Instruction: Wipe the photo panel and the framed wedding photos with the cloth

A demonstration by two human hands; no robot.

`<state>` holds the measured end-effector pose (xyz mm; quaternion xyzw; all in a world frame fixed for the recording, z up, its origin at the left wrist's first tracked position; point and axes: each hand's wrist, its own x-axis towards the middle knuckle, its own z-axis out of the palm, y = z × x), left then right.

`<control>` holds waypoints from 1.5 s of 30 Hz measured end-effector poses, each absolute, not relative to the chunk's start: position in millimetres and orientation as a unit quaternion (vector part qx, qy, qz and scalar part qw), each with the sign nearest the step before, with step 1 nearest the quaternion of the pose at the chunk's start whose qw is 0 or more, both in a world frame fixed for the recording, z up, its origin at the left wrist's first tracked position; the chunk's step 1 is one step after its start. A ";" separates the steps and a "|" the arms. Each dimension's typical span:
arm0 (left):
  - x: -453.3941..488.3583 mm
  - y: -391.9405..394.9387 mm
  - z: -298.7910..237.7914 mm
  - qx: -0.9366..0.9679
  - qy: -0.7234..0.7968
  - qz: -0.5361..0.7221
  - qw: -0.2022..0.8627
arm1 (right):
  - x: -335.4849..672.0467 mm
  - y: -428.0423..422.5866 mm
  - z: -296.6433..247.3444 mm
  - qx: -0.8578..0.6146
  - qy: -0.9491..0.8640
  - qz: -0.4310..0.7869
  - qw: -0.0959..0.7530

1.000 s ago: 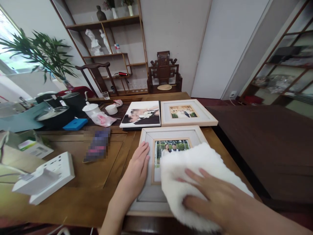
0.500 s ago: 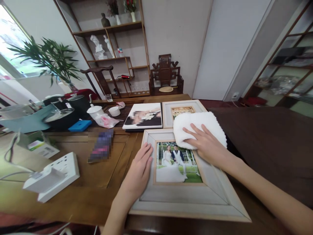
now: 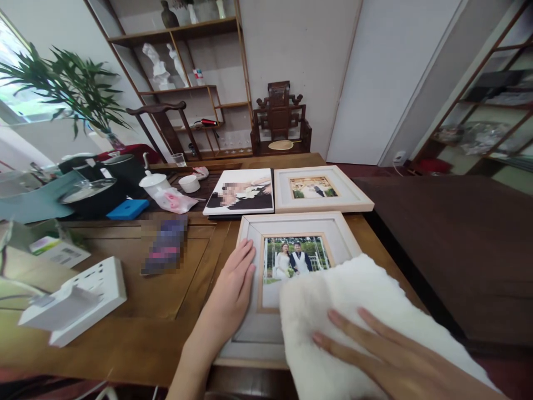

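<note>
A large pale-framed wedding photo (image 3: 291,229) lies flat on the wooden table (image 3: 137,311) in front of me. My left hand (image 3: 231,294) rests flat on the frame's left border, fingers stretched out. My right hand (image 3: 387,361) presses, fingers spread, on a fluffy white cloth (image 3: 353,300) that covers the frame's lower right part and hides some of the picture. Behind it lie a smaller framed photo (image 3: 320,190) and a frameless photo print (image 3: 241,193).
A white power strip (image 3: 79,297), a blurred booklet (image 3: 165,246), a blue box (image 3: 125,209), a white teapot (image 3: 154,183), cups and dark pots sit on the table's left. A potted plant (image 3: 62,83), shelves and a carved chair (image 3: 280,119) stand behind.
My right hand has drawn the white cloth from the frame's far right corner back to its near right part, where it was a second ago. My left hand has stayed on the frame's left border.
</note>
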<state>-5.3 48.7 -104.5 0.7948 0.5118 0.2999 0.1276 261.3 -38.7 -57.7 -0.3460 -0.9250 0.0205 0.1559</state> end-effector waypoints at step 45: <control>-5.8 44.3 -96.5 0.784 0.519 0.299 0.161 | 251.5 68.7 -64.1 -0.437 -0.888 -0.123 0.067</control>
